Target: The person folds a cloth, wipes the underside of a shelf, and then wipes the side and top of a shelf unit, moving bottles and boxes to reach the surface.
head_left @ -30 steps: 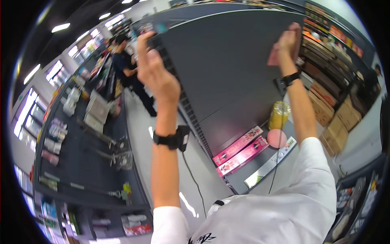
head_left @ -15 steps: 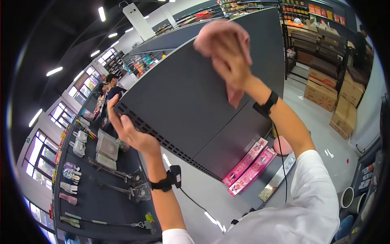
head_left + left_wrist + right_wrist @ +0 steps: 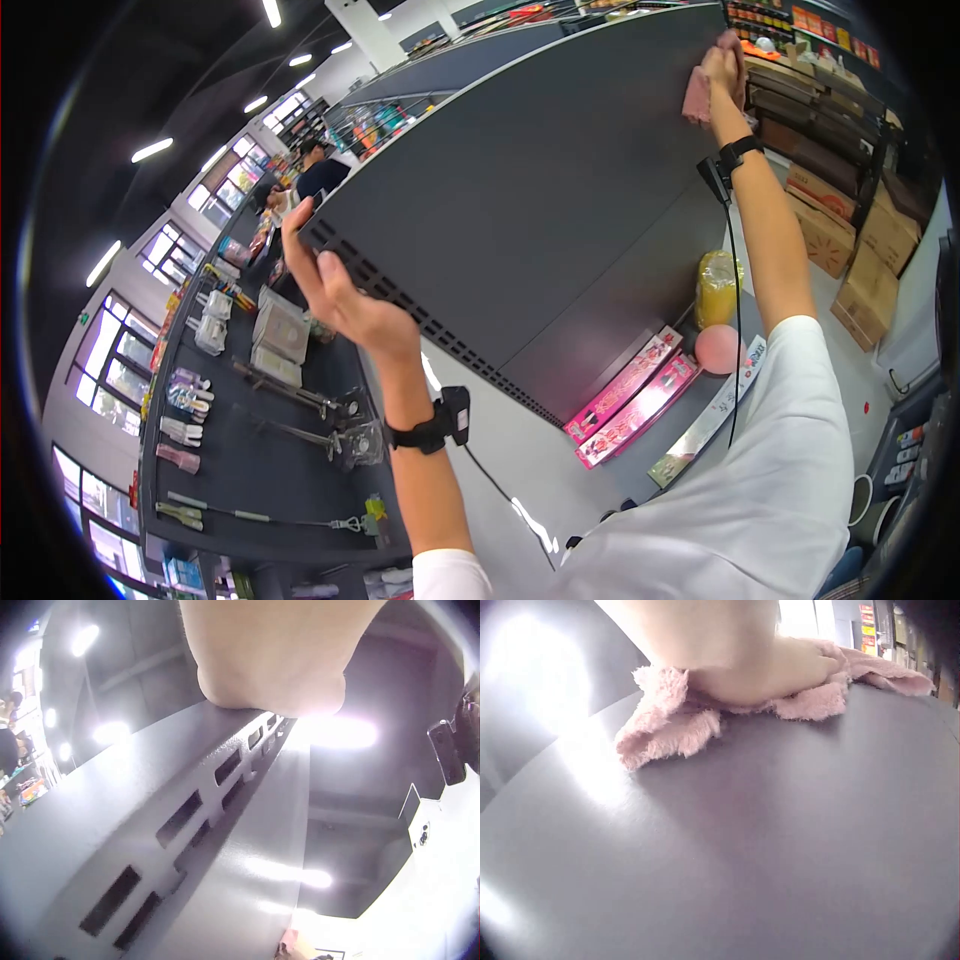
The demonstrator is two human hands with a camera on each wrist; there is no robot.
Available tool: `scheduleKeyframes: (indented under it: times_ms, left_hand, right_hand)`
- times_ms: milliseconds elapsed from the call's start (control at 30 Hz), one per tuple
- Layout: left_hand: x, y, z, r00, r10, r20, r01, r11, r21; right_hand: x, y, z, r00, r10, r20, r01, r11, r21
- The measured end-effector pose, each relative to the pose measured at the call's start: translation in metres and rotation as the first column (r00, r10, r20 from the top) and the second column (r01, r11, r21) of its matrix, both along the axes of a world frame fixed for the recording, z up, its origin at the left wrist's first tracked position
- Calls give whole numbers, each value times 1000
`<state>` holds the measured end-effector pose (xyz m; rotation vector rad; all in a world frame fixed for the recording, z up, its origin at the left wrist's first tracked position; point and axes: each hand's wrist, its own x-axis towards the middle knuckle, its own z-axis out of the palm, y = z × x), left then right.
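Observation:
A large dark grey panel with a slotted edge strip fills the middle of the head view. At its upper right corner, my right hand holds a pink cloth against the surface. The right wrist view shows the fluffy cloth bunched under the hand, touching the grey face. My left hand rests at the panel's left edge near the slots, fingers extended. In the left wrist view only part of that hand shows, over the slotted strip; its fingertips are hidden.
Pink boxes, a pink ball and a yellow wrapped item lie on the low shelf at the panel's foot. A stocked shelf runs along the left. Cardboard boxes stand at right. A person is beyond.
My right hand and the cloth went from the panel's upper right corner to its upper middle and back to that corner. My left hand came to the left edge and has stayed there.

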<state>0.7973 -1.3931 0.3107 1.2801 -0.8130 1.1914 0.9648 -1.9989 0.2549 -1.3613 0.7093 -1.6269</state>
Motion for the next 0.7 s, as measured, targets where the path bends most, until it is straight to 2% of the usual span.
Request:
scheduleKeyframes:
  times_ms: [33,67,100,133,167,233,300,333,400,500,533,567,633,667,700]
  left_hand:
    - [-3,0,0,997,-62,-42,61,998,-16]
    - [6,0,0,999,-3,39,5,999,-42]
    - [1,1,-1,998,-69,-10,69,997,-31]
    - [-3,2,-1,989,-135,-54,134,991,-26]
    - [3,3,-2,993,-117,-18,116,993,-14]
    - [7,8,-3,993,-119,-25,119,993,-5]
    - [6,8,-3,988,-143,-60,141,990,-30]
    - [1,7,-2,983,-172,-65,171,985,-19]
    - [-3,5,-1,967,-244,-78,239,969,-64]
    - [-1,6,-3,957,-283,-60,281,959,-47]
    - [-2,6,-3,947,-315,-62,312,949,-45]
    - [-1,8,-3,954,-295,-57,293,955,-31]
    - [-2,13,-7,947,-312,-74,312,950,-22]
    - [-1,14,-6,936,-341,-88,341,940,-11]
    - [1,17,-4,964,-259,-66,262,964,41]
  right_hand:
    - [-16,25,5,999,22,-41,-18,995,99]
    - [-34,52,10,995,50,-82,-33,980,198]
    - [-22,39,-9,993,96,-62,-88,989,119]
    - [-24,55,-16,994,102,-34,-100,993,70]
    - [-22,75,-26,997,78,26,-77,997,-24]
    - [-33,138,-30,988,54,145,-19,972,-232]
    - [-61,224,-23,976,62,211,37,901,-433]
    - [-79,271,-18,968,69,242,71,847,-527]
    - [-121,349,-12,968,185,171,-8,701,-713]
    - [-162,434,-20,944,331,-10,-150,401,-904]
    - [-168,454,-29,936,340,-90,-197,295,-935]
    - [-177,467,-34,934,345,-90,-199,295,-934]
    - [-186,480,-40,722,589,-364,-452,3,-892]
    - [-180,480,-44,729,582,-360,-449,8,-894]
    - [-171,475,-49,714,610,-345,-418,-24,-908]
